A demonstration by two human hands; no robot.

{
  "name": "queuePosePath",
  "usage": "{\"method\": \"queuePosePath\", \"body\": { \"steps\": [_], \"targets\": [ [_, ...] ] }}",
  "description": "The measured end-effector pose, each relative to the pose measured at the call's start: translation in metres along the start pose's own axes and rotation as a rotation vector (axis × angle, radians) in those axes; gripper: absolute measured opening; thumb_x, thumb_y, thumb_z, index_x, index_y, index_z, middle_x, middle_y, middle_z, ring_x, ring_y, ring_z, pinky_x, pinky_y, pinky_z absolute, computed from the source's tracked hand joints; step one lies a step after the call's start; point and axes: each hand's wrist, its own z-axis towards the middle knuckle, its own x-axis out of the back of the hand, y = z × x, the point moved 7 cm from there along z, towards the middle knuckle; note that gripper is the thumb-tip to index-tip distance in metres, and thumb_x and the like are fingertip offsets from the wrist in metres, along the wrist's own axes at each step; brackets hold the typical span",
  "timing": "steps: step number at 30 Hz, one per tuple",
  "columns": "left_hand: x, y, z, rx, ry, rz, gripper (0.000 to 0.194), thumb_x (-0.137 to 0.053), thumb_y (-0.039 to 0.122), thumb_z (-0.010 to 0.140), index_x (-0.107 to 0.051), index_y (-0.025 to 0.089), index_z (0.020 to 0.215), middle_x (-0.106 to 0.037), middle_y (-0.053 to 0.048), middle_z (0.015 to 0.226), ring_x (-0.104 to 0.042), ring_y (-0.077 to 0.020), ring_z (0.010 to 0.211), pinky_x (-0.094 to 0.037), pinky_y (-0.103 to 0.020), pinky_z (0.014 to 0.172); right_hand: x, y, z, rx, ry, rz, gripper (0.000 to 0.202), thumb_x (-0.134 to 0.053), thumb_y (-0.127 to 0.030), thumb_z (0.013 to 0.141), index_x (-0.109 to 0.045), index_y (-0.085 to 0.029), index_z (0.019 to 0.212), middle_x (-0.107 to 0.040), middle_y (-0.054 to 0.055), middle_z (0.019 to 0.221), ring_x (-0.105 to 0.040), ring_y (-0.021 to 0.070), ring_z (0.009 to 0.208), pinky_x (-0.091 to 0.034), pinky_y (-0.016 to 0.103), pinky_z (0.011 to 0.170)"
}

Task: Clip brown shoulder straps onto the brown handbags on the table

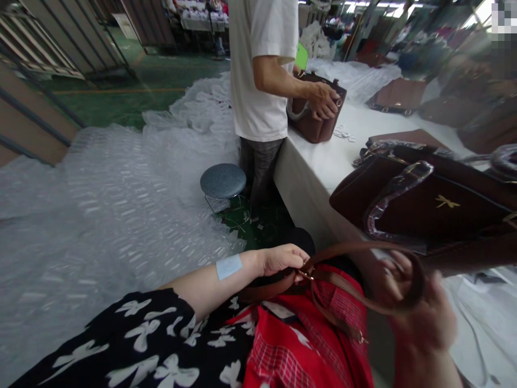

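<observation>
A long brown bag strap (pixel 347 249) lies looped above my lap, over a red checked apron (pixel 278 350). My left hand (pixel 285 260) pinches it beside a small gold-coloured buckle (pixel 306 275). Over on the right, my right hand (pixel 428 312) is curled into the strap's loop and blurred by motion. One strap end with a metal clasp (pixel 361 338) hangs down between my hands. Close to my right hand, a dark brown handbag (pixel 407 199) with plastic-wrapped handles and a gold dragonfly emblem lies on the table.
A co-worker (pixel 264 81) stands at the white table (pixel 323 167), one hand on another brown bag (pixel 319 121). More bags (pixel 398 94) lie farther back. A round stool (pixel 223 180) stands left of the table. Clear plastic wrapping (pixel 121 215) is heaped across the floor.
</observation>
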Motion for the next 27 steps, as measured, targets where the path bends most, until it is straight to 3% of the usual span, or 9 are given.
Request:
{"method": "queuePosePath", "body": {
  "steps": [2, 6, 8, 9, 13, 18, 22, 27],
  "targets": [
    [0.002, 0.007, 0.0, -0.038, 0.051, -0.148, 0.012, -0.053, 0.015, 0.057, -0.061, 0.014, 0.066, -0.054, 0.001, 0.055, -0.047, -0.0085, 0.05, -0.034, -0.021, 0.051, -0.026, 0.018, -0.002, -0.084, -0.125, -0.083, 0.05, -0.045, -0.061, 0.089, -0.07, -0.024, 0.11, -0.073, 0.014, 0.094, -0.068, 0.0256, 0.071, -0.054, 0.038, 0.061],
    [0.001, 0.014, 0.004, -0.051, 0.076, -0.272, 0.013, -0.055, 0.013, 0.056, -0.063, 0.012, 0.067, -0.057, -0.001, 0.058, -0.051, -0.0093, 0.052, -0.038, -0.021, 0.054, -0.077, 0.044, -0.031, -0.129, -0.399, -0.238, 0.042, -0.065, -0.045, 0.082, -0.069, -0.019, 0.115, -0.074, 0.012, 0.102, -0.07, 0.0279, 0.094, -0.057, 0.04, 0.081],
    [-0.001, 0.014, 0.003, -0.012, 0.084, -0.323, 0.015, -0.054, 0.011, 0.055, -0.062, 0.012, 0.067, -0.056, -0.001, 0.058, -0.05, -0.0096, 0.053, -0.038, -0.021, 0.054, -0.086, 0.051, -0.042, -0.051, -0.488, -0.459, 0.033, -0.061, -0.04, 0.085, -0.07, -0.019, 0.109, -0.075, 0.011, 0.101, -0.071, 0.0258, 0.093, -0.056, 0.035, 0.08],
    [-0.004, 0.013, 0.002, 0.021, 0.084, -0.372, 0.015, -0.054, 0.011, 0.054, -0.061, 0.012, 0.067, -0.054, -0.001, 0.058, -0.048, -0.0092, 0.053, -0.036, -0.021, 0.052, -0.083, 0.052, -0.043, 0.02, -0.462, -0.601, 0.027, -0.057, -0.037, 0.087, -0.071, -0.02, 0.103, -0.075, 0.011, 0.096, -0.071, 0.0249, 0.087, -0.057, 0.033, 0.075],
    [-0.03, 0.01, -0.012, 0.162, -0.024, -0.636, 0.013, -0.053, 0.014, 0.055, -0.055, 0.013, 0.068, -0.042, 0.001, 0.054, -0.036, -0.0072, 0.049, -0.02, -0.016, 0.044, -0.048, 0.043, -0.052, 0.327, -0.188, -1.107, 0.022, -0.047, -0.024, 0.084, -0.067, -0.023, 0.092, -0.071, 0.006, 0.067, -0.067, 0.023, 0.056, -0.048, 0.029, 0.05],
    [-0.053, 0.019, -0.029, 0.128, -0.157, -0.761, 0.011, -0.059, 0.017, 0.058, -0.056, 0.013, 0.068, -0.038, 0.002, 0.051, -0.029, -0.0073, 0.047, -0.013, -0.017, 0.041, 0.002, 0.058, -0.089, 0.516, -0.103, -1.387, 0.023, -0.049, -0.021, 0.079, -0.062, -0.022, 0.099, -0.072, 0.007, 0.071, -0.067, 0.0217, 0.058, -0.047, 0.027, 0.053],
    [-0.046, 0.028, -0.035, 0.079, -0.168, -0.804, 0.015, -0.066, 0.024, 0.064, -0.058, 0.012, 0.07, -0.042, 0.002, 0.051, -0.032, -0.0074, 0.047, -0.017, -0.016, 0.04, 0.066, 0.108, -0.129, 0.33, -0.015, -1.547, 0.024, -0.046, -0.018, 0.079, -0.061, -0.02, 0.097, -0.071, 0.007, 0.07, -0.068, 0.0215, 0.058, -0.045, 0.028, 0.053],
    [-0.033, 0.036, -0.033, 0.059, -0.183, -0.793, 0.013, -0.066, 0.021, 0.066, -0.057, 0.012, 0.066, -0.041, 0.002, 0.049, -0.034, -0.0075, 0.046, -0.017, -0.015, 0.037, 0.144, 0.178, -0.189, -0.177, 0.041, -1.556, 0.019, -0.041, -0.028, 0.082, -0.059, -0.023, 0.085, -0.067, 0.008, 0.057, -0.064, 0.027, 0.048, -0.037, 0.032, 0.043]
  ]
}}
